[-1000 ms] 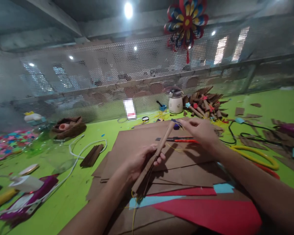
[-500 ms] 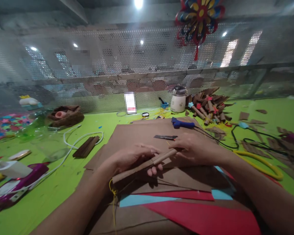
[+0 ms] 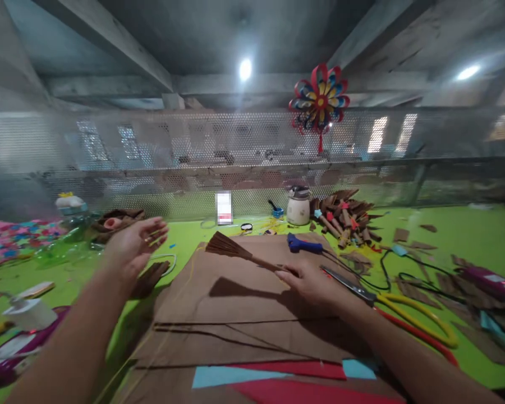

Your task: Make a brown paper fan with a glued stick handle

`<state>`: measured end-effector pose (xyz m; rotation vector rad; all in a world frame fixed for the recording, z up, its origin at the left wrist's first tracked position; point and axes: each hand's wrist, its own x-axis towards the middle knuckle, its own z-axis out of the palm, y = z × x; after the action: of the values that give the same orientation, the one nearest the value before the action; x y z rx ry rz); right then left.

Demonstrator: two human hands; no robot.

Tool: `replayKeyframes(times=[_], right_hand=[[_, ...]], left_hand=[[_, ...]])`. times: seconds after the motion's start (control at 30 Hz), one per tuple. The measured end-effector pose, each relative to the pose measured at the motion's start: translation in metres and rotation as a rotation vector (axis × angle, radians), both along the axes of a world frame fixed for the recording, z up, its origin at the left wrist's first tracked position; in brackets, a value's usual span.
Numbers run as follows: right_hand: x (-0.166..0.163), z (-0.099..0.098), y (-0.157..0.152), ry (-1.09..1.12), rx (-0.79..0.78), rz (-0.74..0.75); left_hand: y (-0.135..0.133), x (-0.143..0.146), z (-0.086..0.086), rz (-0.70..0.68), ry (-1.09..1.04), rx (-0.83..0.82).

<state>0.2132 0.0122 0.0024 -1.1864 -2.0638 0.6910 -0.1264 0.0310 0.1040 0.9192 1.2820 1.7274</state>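
My right hand [image 3: 309, 283] grips the thin handle of a small brown paper broom [image 3: 229, 247] between thumb and fingers. Its pleated, flared end points left, held above the brown cardboard sheets [image 3: 244, 308] and casting a shadow on them. My left hand [image 3: 137, 244] is raised at the left, holding nothing, its fingers apart and slightly bent. Behind that hand sits a brown cloth-like bundle with a pink roll [image 3: 111, 223]; below it lie dark brown pleated strips [image 3: 154, 276]. A blurred yellow string [image 3: 160, 311] trails over the cardboard's left side.
Scissors [image 3: 353, 287] lie partly under my right forearm. Beyond are a blue glue gun [image 3: 305, 244], a white jar [image 3: 298, 210] and a heap of small brown brooms [image 3: 345, 216]. A purple power strip [image 3: 54, 325] lies left. Red and light-blue paper [image 3: 235, 375] lies in front.
My left hand has let go of the brown rolled piece and moved left and away from me. My right hand now holds a broom with its flared end showing. The view has tilted up.
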Motion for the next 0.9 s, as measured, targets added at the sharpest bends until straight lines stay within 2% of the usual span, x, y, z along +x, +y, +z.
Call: replayKeyframes(times=[0.13, 0.17, 0.23, 0.27, 0.3, 0.33, 0.37, 0.43, 0.47, 0.5, 0.57, 0.63, 0.7, 0.83, 0.9], right_hand=[[0.0, 0.002, -0.003, -0.017, 0.018, 0.027], [0.0, 0.004, -0.004, 0.017, 0.008, 0.026], [0.0, 0.006, -0.006, 0.127, -0.058, 0.037], [-0.001, 0.006, -0.006, 0.2, -0.121, 0.055], [-0.002, 0.007, -0.007, 0.279, -0.198, 0.079], [-0.004, 0.007, -0.008, 0.359, -0.273, 0.105], [-0.006, 0.007, -0.01, 0.432, -0.334, 0.133], [-0.012, 0.006, -0.014, 0.53, -0.386, 0.165], [-0.015, 0.005, -0.016, 0.549, -0.374, 0.167], [-0.019, 0.003, -0.018, 0.547, -0.339, 0.157], [-0.027, -0.003, -0.022, 0.509, -0.229, 0.128], [-0.033, -0.007, -0.026, 0.477, -0.173, 0.121], [-0.036, -0.008, -0.031, 0.462, -0.176, 0.114], [-0.039, -0.003, -0.04, 0.478, -0.257, 0.12], [-0.04, 0.0, -0.043, 0.502, -0.336, 0.141]], left_hand=[[-0.031, -0.005, 0.081, -0.092, 0.238, 0.041], [-0.04, 0.0, 0.1, -0.168, 0.331, 0.086], [-0.056, 0.017, 0.124, -0.204, 0.456, 0.289], [-0.063, 0.03, 0.125, -0.242, 0.501, 0.331], [-0.069, 0.045, 0.119, -0.232, 0.532, 0.317], [-0.074, 0.061, 0.105, -0.289, 0.555, 0.219], [-0.077, 0.077, 0.086, -0.378, 0.59, 0.044], [-0.077, 0.109, 0.035, -0.477, 0.622, -0.11], [-0.074, 0.122, 0.01, -0.495, 0.601, -0.139], [-0.069, 0.133, -0.013, -0.552, 0.483, -0.145], [-0.058, 0.15, -0.045, -0.566, 0.248, -0.117], [-0.048, 0.16, -0.058, -0.519, 0.102, 0.002], [-0.043, 0.166, -0.058, -0.503, -0.043, 0.076], [-0.039, 0.167, -0.056, -0.611, -0.233, 0.077], [-0.038, 0.163, -0.061, -0.613, -0.281, 0.054]])
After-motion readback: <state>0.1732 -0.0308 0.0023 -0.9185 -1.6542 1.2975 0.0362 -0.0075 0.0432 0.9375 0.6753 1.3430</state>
